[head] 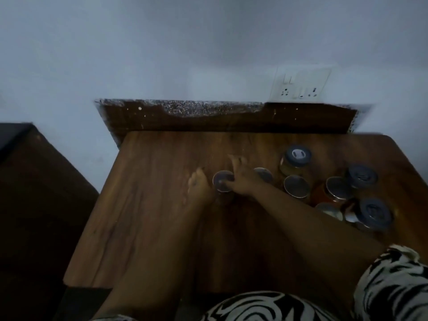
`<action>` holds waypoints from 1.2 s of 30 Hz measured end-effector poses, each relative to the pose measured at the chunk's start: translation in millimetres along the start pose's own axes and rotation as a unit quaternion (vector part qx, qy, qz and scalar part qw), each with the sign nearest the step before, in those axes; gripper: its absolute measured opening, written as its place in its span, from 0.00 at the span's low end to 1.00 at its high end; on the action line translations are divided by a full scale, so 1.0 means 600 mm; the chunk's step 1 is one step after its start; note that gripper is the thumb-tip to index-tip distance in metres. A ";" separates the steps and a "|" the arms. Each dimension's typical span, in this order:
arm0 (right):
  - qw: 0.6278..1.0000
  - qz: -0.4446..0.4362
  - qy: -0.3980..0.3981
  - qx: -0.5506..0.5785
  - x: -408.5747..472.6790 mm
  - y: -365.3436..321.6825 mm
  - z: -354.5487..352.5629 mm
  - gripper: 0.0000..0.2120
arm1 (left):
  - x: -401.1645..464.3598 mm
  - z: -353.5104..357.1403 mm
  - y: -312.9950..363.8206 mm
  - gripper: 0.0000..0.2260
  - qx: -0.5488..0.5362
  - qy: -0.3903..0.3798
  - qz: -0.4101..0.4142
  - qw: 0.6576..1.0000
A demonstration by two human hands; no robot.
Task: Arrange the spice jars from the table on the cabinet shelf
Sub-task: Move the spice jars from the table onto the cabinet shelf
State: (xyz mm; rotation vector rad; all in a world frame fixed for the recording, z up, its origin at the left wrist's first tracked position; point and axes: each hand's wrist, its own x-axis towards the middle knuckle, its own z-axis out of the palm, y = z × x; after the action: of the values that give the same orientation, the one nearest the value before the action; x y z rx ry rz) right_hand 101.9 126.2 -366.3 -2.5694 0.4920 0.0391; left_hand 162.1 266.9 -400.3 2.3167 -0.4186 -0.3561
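Observation:
A spice jar with a silver lid [222,184] stands on the wooden table [150,205] near its middle. My left hand [199,189] curls round this jar's left side. My right hand [240,179] lies over its right edge, thumb on the lid and fingers stretched toward the wall. A second silver-lidded jar [264,174] stands just right of that hand. Several more jars cluster at the right, among them a tall one with a blue-grey lid [297,155] and a silver-lidded one [296,186]. The picture is dim and blurred.
A dark recessed ledge with a speckled stone rim [208,107] runs along the wall behind the table. A white socket plate [301,85] is on the wall at the right. A dark piece of furniture [34,181] stands left of the table.

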 end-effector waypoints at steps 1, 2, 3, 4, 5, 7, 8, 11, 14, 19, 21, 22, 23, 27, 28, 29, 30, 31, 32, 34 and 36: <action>0.999 -0.011 -0.037 -0.019 0.001 -0.004 0.012 0.44 | 0.000 0.000 -0.006 0.34 0.004 0.000 0.007 1.000; 0.997 -0.020 -0.064 -0.039 0.003 -0.006 0.023 0.45 | 0.001 -0.002 -0.010 0.34 0.004 0.001 0.010 1.000; 0.995 -0.025 -0.081 -0.059 0.004 -0.009 0.034 0.45 | 0.003 -0.003 -0.014 0.34 0.007 0.002 0.012 1.000; 0.993 -0.026 -0.089 -0.075 0.006 -0.010 0.043 0.46 | 0.003 -0.004 -0.015 0.35 0.013 -0.003 0.011 1.000; 0.992 -0.027 -0.087 -0.086 0.006 -0.011 0.050 0.46 | 0.004 -0.005 -0.018 0.37 0.021 -0.010 0.014 1.000; 0.993 -0.017 -0.078 -0.090 0.010 -0.012 0.056 0.44 | 0.004 -0.005 -0.030 0.44 0.035 -0.038 0.016 0.999; 0.993 -0.009 -0.077 -0.084 0.013 -0.012 0.053 0.42 | 0.004 -0.009 -0.033 0.48 0.036 -0.046 0.015 0.998; 0.997 0.027 -0.067 -0.021 0.024 -0.015 0.026 0.39 | 0.010 -0.025 -0.038 0.52 0.000 -0.068 0.025 0.997; 0.996 0.019 -0.004 0.088 0.027 -0.034 -0.041 0.33 | 0.015 -0.061 -0.021 0.55 -0.129 -0.124 0.013 0.984; 0.965 0.034 0.103 0.238 0.033 -0.082 -0.161 0.30 | 0.027 -0.103 0.062 0.41 -0.311 -0.128 0.057 0.940; 0.928 0.048 0.159 0.333 0.034 -0.096 -0.185 0.36 | 0.023 -0.110 0.113 0.33 -0.351 -0.078 0.059 0.931; 0.905 0.054 0.176 0.382 0.034 -0.101 -0.192 0.41 | 0.025 -0.111 0.133 0.33 -0.362 -0.047 0.055 0.929; 0.887 0.057 0.175 0.424 0.031 -0.105 -0.198 0.46 | 0.024 -0.115 0.153 0.35 -0.375 -0.023 0.052 0.925; 0.875 0.035 0.128 0.465 0.020 -0.109 -0.202 0.50 | 0.027 -0.125 0.203 0.35 -0.413 -0.076 0.071 0.905; 0.867 0.038 0.140 0.477 0.019 -0.106 -0.206 0.46 | 0.023 -0.133 0.212 0.31 -0.420 -0.091 0.084 0.899; 0.851 0.050 0.143 0.503 0.018 -0.102 -0.214 0.42 | 0.019 -0.140 0.220 0.27 -0.439 -0.100 0.094 0.888; 0.825 0.061 0.130 0.546 0.016 -0.098 -0.223 0.38 | 0.018 -0.145 0.226 0.26 -0.472 -0.111 0.096 0.869; 0.794 0.059 0.099 0.596 0.011 -0.095 -0.233 0.33 | 0.018 -0.149 0.230 0.27 -0.504 -0.121 0.094 0.850; 0.764 0.050 0.064 0.641 0.009 -0.092 -0.239 0.29 | 0.021 -0.150 0.232 0.29 -0.529 -0.131 0.093 0.833; 0.736 0.024 0.022 0.676 -0.002 -0.095 -0.243 0.23 | 0.024 -0.148 0.241 0.32 -0.531 -0.155 0.098 0.827; 0.747 0.008 0.028 0.665 -0.001 -0.099 -0.238 0.24 | 0.022 -0.148 0.253 0.34 -0.542 -0.191 0.105 0.812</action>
State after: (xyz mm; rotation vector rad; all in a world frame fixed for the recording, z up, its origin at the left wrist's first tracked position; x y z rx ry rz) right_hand 112.5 102.9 -213.9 -1.1385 0.3409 -0.2859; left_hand 177.8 215.5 -232.6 1.0582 -0.4836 -0.7257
